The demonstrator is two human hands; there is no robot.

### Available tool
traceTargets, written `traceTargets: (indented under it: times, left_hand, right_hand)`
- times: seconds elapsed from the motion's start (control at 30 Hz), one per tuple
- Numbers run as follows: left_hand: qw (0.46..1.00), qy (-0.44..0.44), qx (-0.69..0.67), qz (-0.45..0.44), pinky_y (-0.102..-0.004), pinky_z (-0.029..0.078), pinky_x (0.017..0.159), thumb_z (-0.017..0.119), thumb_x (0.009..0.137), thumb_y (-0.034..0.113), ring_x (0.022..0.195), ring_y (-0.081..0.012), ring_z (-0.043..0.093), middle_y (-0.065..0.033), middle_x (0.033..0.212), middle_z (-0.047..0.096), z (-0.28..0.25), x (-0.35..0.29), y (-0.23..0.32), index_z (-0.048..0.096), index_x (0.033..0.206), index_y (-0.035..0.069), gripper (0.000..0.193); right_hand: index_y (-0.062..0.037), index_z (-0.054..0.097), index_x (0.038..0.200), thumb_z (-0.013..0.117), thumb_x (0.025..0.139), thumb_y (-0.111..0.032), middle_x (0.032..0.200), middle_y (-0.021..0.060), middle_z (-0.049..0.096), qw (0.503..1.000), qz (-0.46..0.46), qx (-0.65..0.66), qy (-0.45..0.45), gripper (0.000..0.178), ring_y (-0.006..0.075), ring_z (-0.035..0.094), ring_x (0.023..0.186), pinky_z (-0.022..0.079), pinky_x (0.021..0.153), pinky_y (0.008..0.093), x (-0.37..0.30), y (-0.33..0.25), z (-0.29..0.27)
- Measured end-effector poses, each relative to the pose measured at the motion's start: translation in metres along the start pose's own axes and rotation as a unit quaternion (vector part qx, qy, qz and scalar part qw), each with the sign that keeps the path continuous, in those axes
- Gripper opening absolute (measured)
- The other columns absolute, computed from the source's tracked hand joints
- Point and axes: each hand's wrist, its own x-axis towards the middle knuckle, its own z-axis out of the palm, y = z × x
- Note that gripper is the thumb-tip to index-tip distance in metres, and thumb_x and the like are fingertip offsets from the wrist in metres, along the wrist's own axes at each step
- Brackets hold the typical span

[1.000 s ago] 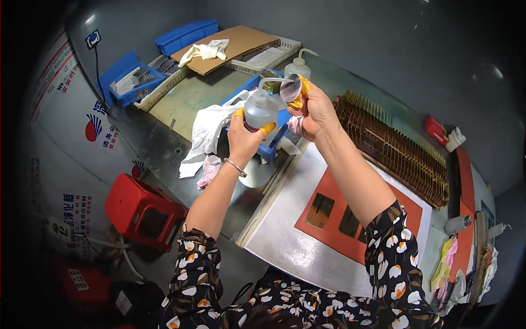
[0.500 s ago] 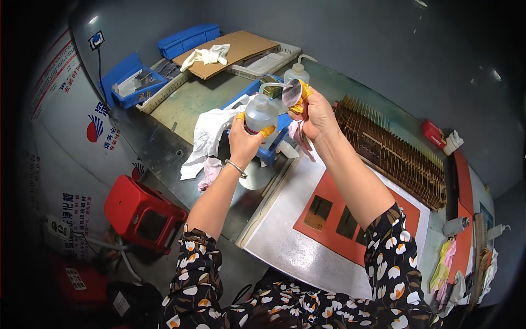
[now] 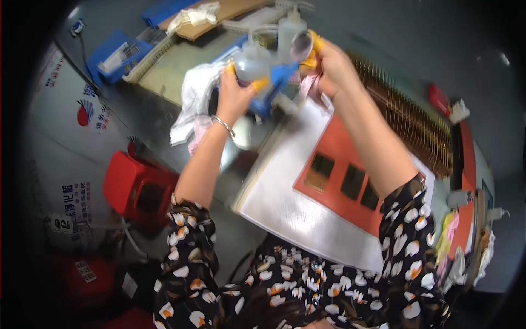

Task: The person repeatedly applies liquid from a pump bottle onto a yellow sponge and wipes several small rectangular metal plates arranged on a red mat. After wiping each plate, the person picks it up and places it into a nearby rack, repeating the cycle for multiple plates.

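My left hand (image 3: 234, 93), with yellow finger cots on its fingertips, is closed round a translucent wash bottle (image 3: 253, 64) with a bent spout. Across from it my right hand (image 3: 333, 68), also in yellow cots, grips a round greyish pad (image 3: 301, 46) near the bottle's spout. A pink cloth (image 3: 310, 86) hangs at the right palm. Motion blur hides the fine detail of both. Behind stands a second wash bottle (image 3: 290, 34). A white cloth (image 3: 193, 96) lies beside my left hand, next to a blue container (image 3: 267, 105).
An orange mat (image 3: 334, 143) with three dark rectangular plates rests on the white board (image 3: 285, 181) before me. Brown slotted racks (image 3: 405, 104) line the right. A red stool (image 3: 134, 183) stands at left. Blue bins (image 3: 118, 57) and cardboard (image 3: 219, 13) occupy the far left.
The whole view has shifted, so the bench and both hands sit higher in the picture. Both hands keep their hold on bottle and pad; the pad looks slightly turned.
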Motion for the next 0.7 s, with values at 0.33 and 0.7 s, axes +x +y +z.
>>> traceTargets:
  times: [0.33, 0.7]
  left_hand:
    - [0.912, -0.374, 0.051, 0.160, -0.0427, 0.034, 0.100, 0.072, 0.074, 0.031, 0.120, -0.0341, 0.043, -0.0162, 0.131, 0.046, -0.032, -0.178, 0.071, 0.044, 0.128, -0.001, 0.069]
    - [0.878, -0.418, 0.158, 0.174, -0.0467, 0.028, 0.103, 0.064, 0.076, 0.044, 0.127, -0.0312, 0.035, -0.0139, 0.138, 0.038, -0.024, -0.199, 0.082, 0.043, 0.131, 0.002, 0.072]
  right_hand:
    - [-0.0018, 0.060, 0.089, 0.062, 0.084, -0.019, 0.077, 0.0115, 0.064, 0.777, 0.021, -0.627, -0.046, 0.018, 0.0207, 0.063, 0.068, 0.048, 0.063, 0.0332, -0.125, 0.037, -0.156]
    - [-0.0039, 0.058, 0.081, 0.058, 0.079, -0.014, 0.073, 0.0148, 0.061, 0.631, -0.140, -0.755, -0.112, 0.010, 0.0347, 0.060, 0.068, 0.046, 0.059, 0.0432, -0.124, 0.086, -0.151]
